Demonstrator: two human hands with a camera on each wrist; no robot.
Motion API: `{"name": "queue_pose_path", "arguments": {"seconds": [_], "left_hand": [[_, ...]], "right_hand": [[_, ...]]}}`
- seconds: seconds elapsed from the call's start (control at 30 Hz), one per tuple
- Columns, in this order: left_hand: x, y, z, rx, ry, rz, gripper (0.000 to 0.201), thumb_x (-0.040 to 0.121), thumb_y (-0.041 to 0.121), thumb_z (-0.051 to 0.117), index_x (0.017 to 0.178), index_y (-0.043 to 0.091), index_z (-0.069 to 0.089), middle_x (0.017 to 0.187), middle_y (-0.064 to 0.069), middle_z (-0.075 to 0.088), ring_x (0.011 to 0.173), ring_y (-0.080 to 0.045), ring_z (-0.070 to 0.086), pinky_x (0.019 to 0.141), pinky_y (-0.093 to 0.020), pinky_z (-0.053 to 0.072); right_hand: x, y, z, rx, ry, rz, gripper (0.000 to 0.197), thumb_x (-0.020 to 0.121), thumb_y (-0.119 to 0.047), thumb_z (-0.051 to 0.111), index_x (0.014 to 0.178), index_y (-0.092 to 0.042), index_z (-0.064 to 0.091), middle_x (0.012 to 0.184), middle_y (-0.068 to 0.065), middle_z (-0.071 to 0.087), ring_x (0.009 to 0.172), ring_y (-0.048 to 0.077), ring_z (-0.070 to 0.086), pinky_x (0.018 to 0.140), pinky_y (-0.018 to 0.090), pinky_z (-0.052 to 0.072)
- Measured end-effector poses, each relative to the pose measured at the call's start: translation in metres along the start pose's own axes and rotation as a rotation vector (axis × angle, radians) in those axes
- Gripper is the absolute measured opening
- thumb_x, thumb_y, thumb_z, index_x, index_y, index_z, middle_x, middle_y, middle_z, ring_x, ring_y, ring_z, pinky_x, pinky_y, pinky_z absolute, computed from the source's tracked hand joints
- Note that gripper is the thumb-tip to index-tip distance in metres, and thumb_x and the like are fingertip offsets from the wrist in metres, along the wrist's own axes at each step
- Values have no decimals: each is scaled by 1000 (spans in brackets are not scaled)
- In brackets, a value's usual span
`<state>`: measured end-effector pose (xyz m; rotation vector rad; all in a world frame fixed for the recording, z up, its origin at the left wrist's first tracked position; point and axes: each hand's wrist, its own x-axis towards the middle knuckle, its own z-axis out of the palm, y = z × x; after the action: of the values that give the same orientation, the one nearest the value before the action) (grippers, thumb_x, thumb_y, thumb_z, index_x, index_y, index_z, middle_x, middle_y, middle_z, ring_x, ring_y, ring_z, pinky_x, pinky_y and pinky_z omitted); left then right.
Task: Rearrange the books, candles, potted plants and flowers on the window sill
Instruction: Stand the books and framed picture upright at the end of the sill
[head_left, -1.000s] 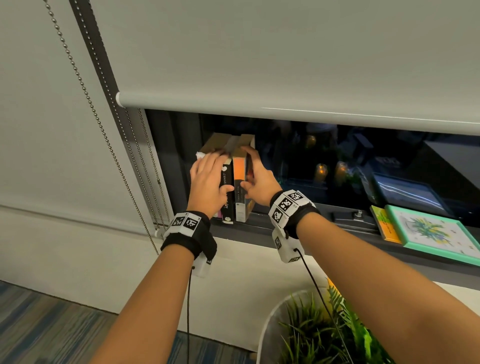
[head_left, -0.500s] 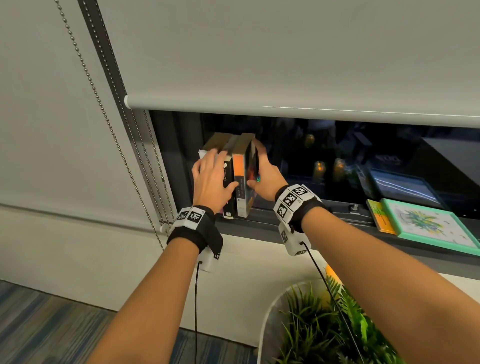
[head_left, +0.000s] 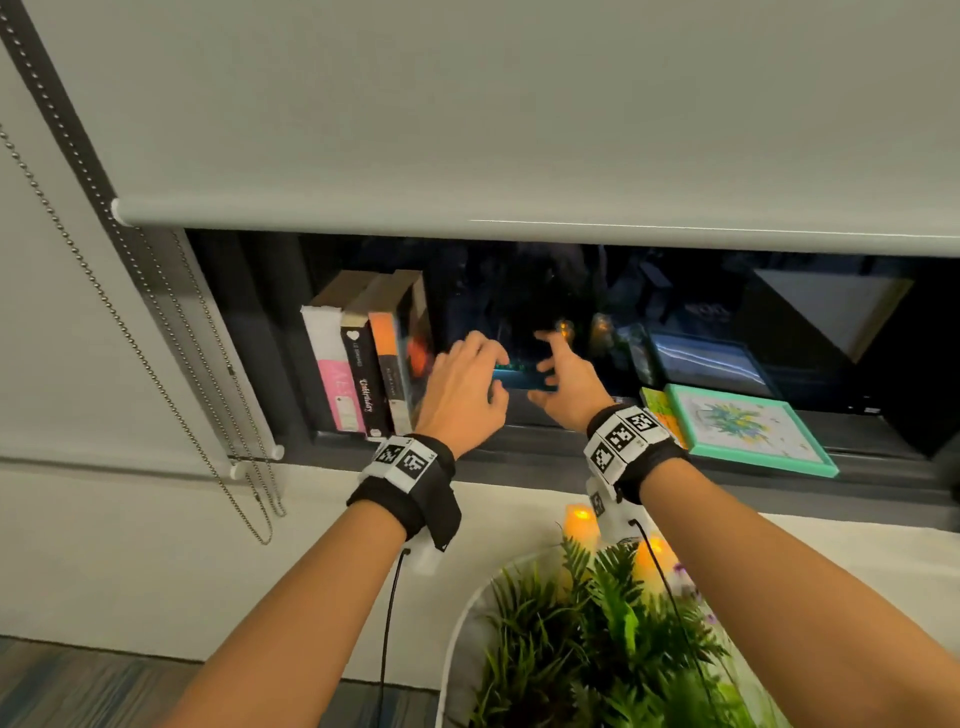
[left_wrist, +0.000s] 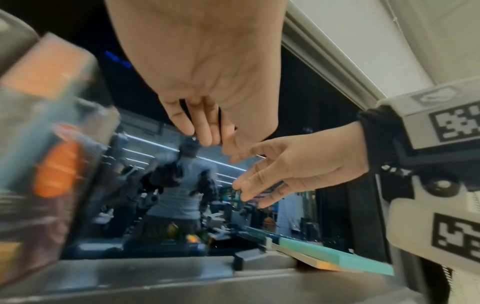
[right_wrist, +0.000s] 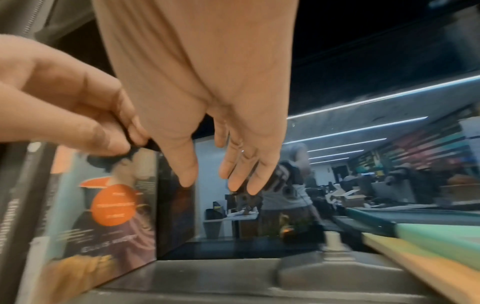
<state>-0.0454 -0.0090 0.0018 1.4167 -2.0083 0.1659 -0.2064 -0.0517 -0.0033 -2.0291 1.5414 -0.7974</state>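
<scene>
Three books stand upright in a tight row at the left end of the window sill, spines facing the room: a white and pink one, a black one, and an orange-topped one on the right. Just right of the row, the left hand hovers with fingers loosely bent and holds nothing; in the right wrist view it is just beside the top corner of the end book's cover, though whether it touches is unclear. The right hand is further right, fingers spread and empty, above the bare middle of the sill. Two flat books, a teal-edged one beside a yellow one, lie at the sill's right end. Below the sill, a white basket holds green plants and two glowing candles. The upright row looks settled, so the likely next step is fetching a flat book or a basket item. To do it well, check the end book stands without leaning, and leave the middle of the sill free for candles and plants.
</scene>
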Motion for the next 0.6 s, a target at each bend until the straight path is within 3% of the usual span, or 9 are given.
{"name": "queue_pose_path", "arguments": {"seconds": [0.13, 0.27, 0.4, 0.53, 0.6], "left_hand": [[7, 37, 43, -98, -316, 16, 29, 83, 16, 56, 112, 17, 55, 106, 0, 57, 99, -20, 54, 86, -38, 44], [17, 63, 81, -148, -604, -67, 32, 85, 15, 55, 117, 18, 55, 105, -1, 63, 95, -24, 60, 84, -39, 52], [29, 83, 109, -220, -722, -111, 32, 86, 10, 50, 117, 17, 56, 98, -1, 65, 95, -21, 58, 86, -38, 51], [39, 106, 135, -304, -741, -163, 32, 87, 11, 49, 117, 19, 57, 78, 9, 59, 87, -15, 54, 93, -33, 47], [41, 115, 147, -345, -748, -184, 35, 87, 12, 52, 121, 21, 56, 81, 7, 62, 84, -14, 54, 96, -34, 46]], "right_hand": [[-16, 58, -39, -143, 48, 103, 55, 79, -10, 71, 128, -15, 47, 117, 11, 56, 107, 27, 56, 93, 37, 46], [-41, 116, -72, -316, 151, 272, 31, 81, -10, 65, 111, -11, 59, 112, 19, 57, 102, 38, 58, 86, 38, 47], [-61, 160, -88, -447, 99, 389, 39, 78, -6, 65, 114, -19, 58, 120, 12, 51, 109, 37, 54, 92, 39, 46], [-69, 184, -94, -493, 52, 377, 49, 81, -11, 67, 126, -21, 51, 126, 10, 48, 116, 32, 47, 97, 41, 41], [-69, 188, -94, -508, 68, 341, 49, 83, -12, 66, 128, -21, 49, 128, 8, 47, 117, 31, 46, 98, 42, 40]]}}
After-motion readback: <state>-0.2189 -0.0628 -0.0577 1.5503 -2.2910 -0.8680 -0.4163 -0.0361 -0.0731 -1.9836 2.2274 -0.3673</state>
